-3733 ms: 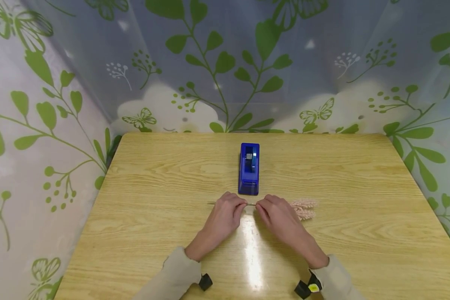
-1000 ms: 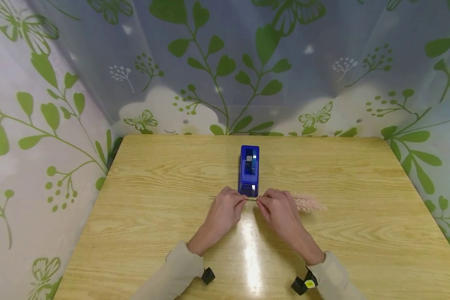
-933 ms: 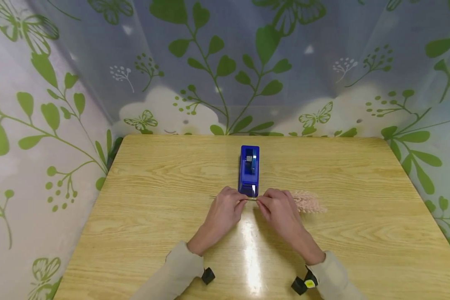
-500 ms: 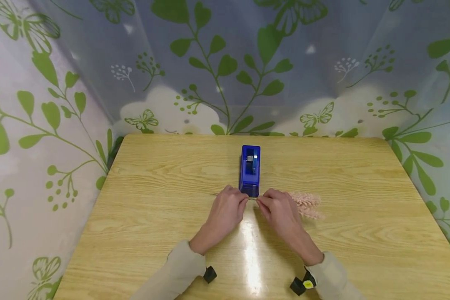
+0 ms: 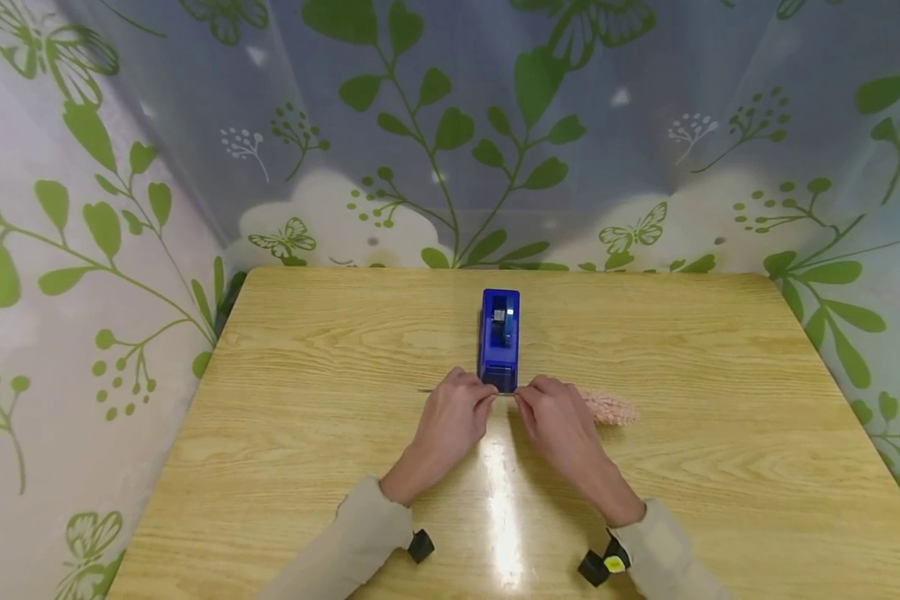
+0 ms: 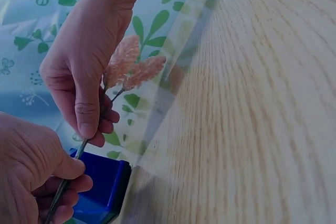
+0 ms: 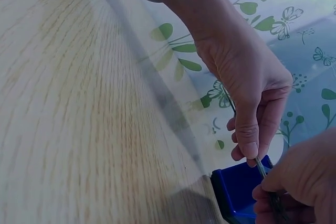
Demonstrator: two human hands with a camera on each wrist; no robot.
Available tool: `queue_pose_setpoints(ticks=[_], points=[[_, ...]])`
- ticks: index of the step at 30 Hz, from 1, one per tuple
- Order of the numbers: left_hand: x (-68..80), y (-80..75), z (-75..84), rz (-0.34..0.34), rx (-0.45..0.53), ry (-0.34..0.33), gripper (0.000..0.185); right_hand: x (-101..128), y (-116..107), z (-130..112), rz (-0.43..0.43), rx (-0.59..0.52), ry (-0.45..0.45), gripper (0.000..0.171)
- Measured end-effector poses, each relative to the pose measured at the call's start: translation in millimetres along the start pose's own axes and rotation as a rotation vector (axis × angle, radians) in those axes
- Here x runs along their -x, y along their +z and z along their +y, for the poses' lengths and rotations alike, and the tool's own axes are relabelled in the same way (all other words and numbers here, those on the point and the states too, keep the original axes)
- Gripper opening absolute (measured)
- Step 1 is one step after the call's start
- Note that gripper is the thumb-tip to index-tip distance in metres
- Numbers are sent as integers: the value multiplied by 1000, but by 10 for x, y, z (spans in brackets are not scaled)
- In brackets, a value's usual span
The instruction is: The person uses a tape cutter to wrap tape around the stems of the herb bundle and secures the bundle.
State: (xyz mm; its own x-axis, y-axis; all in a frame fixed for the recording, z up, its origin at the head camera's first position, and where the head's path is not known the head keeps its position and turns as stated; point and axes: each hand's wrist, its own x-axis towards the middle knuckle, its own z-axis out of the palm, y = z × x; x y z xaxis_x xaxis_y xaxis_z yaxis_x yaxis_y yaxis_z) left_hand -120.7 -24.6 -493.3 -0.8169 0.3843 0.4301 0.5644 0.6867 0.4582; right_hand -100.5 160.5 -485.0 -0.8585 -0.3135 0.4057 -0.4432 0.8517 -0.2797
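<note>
An artificial sprig with pink, wheat-like heads (image 5: 611,408) and a thin dark stem (image 6: 82,148) lies crosswise between the hands. My left hand (image 5: 450,421) pinches the stem with thumb and fingers, and its thin end sticks out on the left. A short gap along, my right hand (image 5: 562,425) pinches it nearer the pink heads. Two heads (image 6: 147,72) show in the left wrist view. The exposed stem (image 7: 260,167) looks shiny in the right wrist view; whether tape covers it I cannot tell. Just beyond the fingertips stands a blue tape dispenser (image 5: 499,333), its front end closest to them.
A wood-grain table (image 5: 307,350) bears everything. Patterned curtain-like sheets (image 5: 450,150) with green leaves and butterflies close off the back and sides. Black camera mounts (image 5: 421,546) sit at both wrists.
Both hands have shifted slightly away from the body, nearer the dispenser, still gripping the stem. The pink heads have turned, from spread apart half a second ago to overlapping now.
</note>
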Motion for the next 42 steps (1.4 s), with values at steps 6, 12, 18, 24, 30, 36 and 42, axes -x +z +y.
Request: queue_pose_setpoints(ticks=[6,12,18,24,30,36,42], points=[[-7,0,5,5,15,-24,6,-13,-1,-6,29,-40,19,4],[4,4,13,-32,-7,-43,11,-13,17,17,66,-50,-15,4],[-1,21,-4,-4,14,-31,8,-7,36,32,52,-66,-21,6],[-18,31,-23,0,44,-29,8,-13,35,11,-82,-16,37,17],[-24,37,-37,30,44,-22,7,-58,17,37,-64,-34,19,13],[-39,38,-43,40,48,-28,6,-78,14,75,-11,-36,-14,12],[-52,35,-33,33,50,-39,4,-86,14,91,20,-31,-32,12]])
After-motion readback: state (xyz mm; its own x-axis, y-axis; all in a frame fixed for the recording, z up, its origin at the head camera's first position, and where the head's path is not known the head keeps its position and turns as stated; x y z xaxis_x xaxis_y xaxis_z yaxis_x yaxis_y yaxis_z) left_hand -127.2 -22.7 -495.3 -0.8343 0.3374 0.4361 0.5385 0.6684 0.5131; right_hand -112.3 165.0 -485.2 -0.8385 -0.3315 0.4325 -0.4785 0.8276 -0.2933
